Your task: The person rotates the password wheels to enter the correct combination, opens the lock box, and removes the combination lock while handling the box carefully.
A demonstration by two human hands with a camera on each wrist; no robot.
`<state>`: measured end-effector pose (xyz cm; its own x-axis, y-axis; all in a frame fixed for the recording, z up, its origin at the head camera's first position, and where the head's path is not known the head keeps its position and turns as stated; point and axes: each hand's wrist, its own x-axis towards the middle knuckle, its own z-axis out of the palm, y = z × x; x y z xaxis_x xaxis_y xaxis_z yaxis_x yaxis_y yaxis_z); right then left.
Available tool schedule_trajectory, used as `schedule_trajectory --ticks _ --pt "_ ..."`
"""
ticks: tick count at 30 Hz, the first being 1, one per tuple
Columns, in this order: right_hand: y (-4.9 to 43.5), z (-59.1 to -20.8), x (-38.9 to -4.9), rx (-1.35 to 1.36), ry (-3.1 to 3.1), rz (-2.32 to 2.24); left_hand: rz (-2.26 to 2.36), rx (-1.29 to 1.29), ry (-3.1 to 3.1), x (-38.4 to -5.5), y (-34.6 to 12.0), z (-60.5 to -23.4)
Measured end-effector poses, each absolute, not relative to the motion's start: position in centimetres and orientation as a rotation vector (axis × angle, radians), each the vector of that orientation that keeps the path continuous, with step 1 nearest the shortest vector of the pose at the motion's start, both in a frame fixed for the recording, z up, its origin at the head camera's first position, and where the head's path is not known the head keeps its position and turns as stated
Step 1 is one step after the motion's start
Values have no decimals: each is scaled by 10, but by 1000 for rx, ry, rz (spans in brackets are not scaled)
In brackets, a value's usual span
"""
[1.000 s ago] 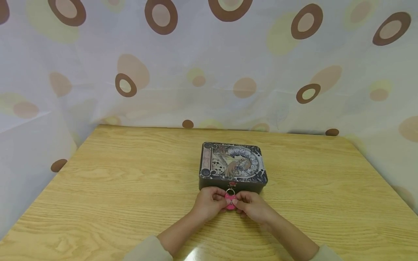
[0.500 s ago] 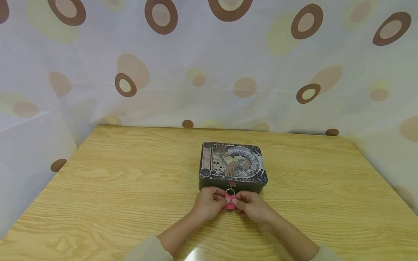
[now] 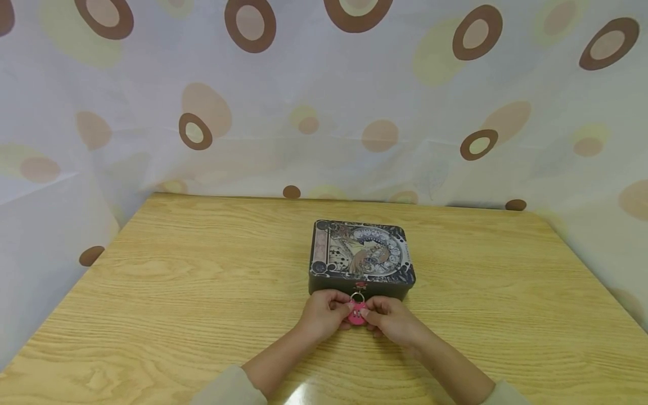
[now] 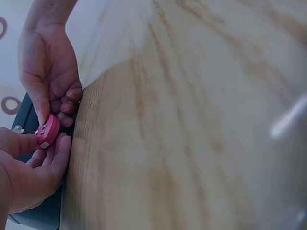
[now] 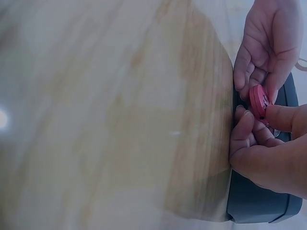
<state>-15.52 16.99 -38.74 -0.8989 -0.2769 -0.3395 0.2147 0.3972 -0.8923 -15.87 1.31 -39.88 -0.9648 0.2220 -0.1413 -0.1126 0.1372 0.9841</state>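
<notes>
- Pink lock (image 3: 356,320) at the box's 6 o'clock side, shackle (image 3: 353,295) pointing to 12 near the red clasp (image 3: 361,284); whether it is threaded through, I cannot tell.
- At the lock's 9 o'clock, my left hand (image 3: 322,316) pinches it, thumb on its face.
- At its 3 o'clock, my right hand (image 3: 396,322) pinches the opposite edge.
- Just past it, at 12, the box (image 3: 363,253), lid down.
- Wooden table (image 3: 177,304) underneath; spotted sheet (image 3: 324,73) beyond, at 12.

Pink padlock (image 4: 50,129) between both hands (image 4: 33,179) (image 4: 53,64)
</notes>
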Motion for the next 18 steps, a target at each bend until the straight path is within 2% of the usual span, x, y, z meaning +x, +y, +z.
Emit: schedule_trajectory --ticks 18 --pt "170 -388 -154 -70 2227 -1517 1928 119 2124 -158 11 -400"
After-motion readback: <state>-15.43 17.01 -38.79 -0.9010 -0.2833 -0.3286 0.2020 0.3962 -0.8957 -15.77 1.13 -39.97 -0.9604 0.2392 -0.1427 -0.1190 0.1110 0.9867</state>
